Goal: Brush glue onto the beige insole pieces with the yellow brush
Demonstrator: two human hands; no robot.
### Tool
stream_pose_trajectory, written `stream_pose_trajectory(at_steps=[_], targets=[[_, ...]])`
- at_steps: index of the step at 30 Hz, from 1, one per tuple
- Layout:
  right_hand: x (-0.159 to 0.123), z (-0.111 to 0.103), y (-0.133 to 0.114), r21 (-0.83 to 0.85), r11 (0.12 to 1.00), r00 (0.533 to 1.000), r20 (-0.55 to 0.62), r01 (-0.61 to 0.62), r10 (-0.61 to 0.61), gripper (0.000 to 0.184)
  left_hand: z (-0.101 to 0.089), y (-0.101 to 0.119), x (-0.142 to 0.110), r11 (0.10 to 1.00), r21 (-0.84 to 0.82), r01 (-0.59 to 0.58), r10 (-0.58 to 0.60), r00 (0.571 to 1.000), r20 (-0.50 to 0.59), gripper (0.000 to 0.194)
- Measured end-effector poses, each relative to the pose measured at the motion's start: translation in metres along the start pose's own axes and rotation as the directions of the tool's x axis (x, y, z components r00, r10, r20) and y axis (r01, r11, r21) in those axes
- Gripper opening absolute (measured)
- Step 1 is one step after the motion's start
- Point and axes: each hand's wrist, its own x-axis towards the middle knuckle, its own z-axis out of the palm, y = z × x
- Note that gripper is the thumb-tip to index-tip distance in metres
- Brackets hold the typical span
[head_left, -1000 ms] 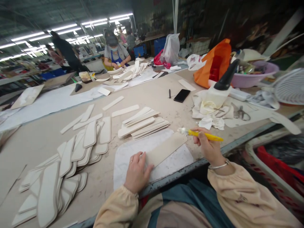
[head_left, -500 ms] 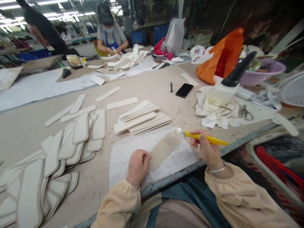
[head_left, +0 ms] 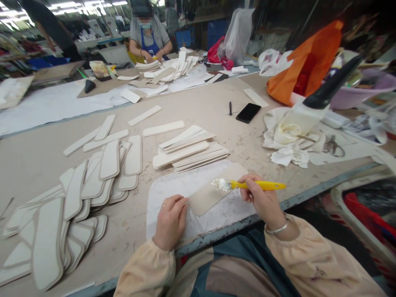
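Observation:
My right hand [head_left: 262, 202] is closed around the yellow handle of a brush [head_left: 258, 185]. Its bristles, clotted with white paste, are over the middle of a flat beige strip [head_left: 204, 201] with rounded corners; whether they touch it I cannot tell. The strip lies slanted on a white sheet [head_left: 161, 189] in front of me. At the strip's near left end, my left hand [head_left: 171, 221] has its fingers bunched together, the tips pinching at the edge. Just beyond the sheet sits a stack of pale strips [head_left: 201, 156].
Many overlapping pale strips [head_left: 46, 243] spread over the table's left side. To the right are a phone [head_left: 248, 112], a white jug [head_left: 301, 119] with a black handle, scissors [head_left: 333, 146] and an orange bag [head_left: 306, 66]. Across the table, a person [head_left: 150, 37] handles similar strips.
The brush has moved left and toward me along the strip, from its far right end to its middle. My left hand has shifted slightly toward the strip's outer edge.

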Motion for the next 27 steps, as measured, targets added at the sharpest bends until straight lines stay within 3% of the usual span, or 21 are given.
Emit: stream_pose_trajectory(at_steps=[3,7,13,16,20,24,27], targets=[[-0.006,0.021,0.004,-0.109,0.993,0.988,0.14,-0.053,0.068,0.026,-0.007,0.006,-0.019,0.989,0.017,-0.15,0.147,0.983,0.11,0.027],[-0.011,0.044,0.007,-0.217,0.975,0.96,0.26,-0.044,0.102,0.026,-0.004,0.012,-0.026,0.973,0.043,-0.228,0.216,0.959,0.183,0.03],[-0.004,0.055,0.015,-0.365,0.931,0.962,0.259,0.014,0.087,0.023,0.0,0.008,-0.025,0.959,0.081,-0.271,0.251,0.948,0.198,0.033],[0.007,0.043,0.016,-0.428,0.903,0.983,0.176,0.031,0.05,0.023,-0.001,0.006,-0.026,0.952,0.1,-0.288,0.264,0.944,0.199,0.034],[0.026,0.01,0.011,-0.565,0.823,0.998,0.025,0.056,-0.051,0.027,-0.001,0.006,-0.026,0.949,0.109,-0.294,0.271,0.944,0.189,0.033],[0.04,-0.024,0.007,-0.68,0.732,0.983,-0.098,0.049,-0.158,0.03,0.001,0.005,-0.025,0.943,0.11,-0.313,0.293,0.942,0.166,0.033],[0.04,-0.039,0.008,-0.775,0.624,0.954,-0.107,0.096,-0.279,0.028,0.001,0.004,-0.025,0.937,0.12,-0.329,0.31,0.939,0.149,0.032]])
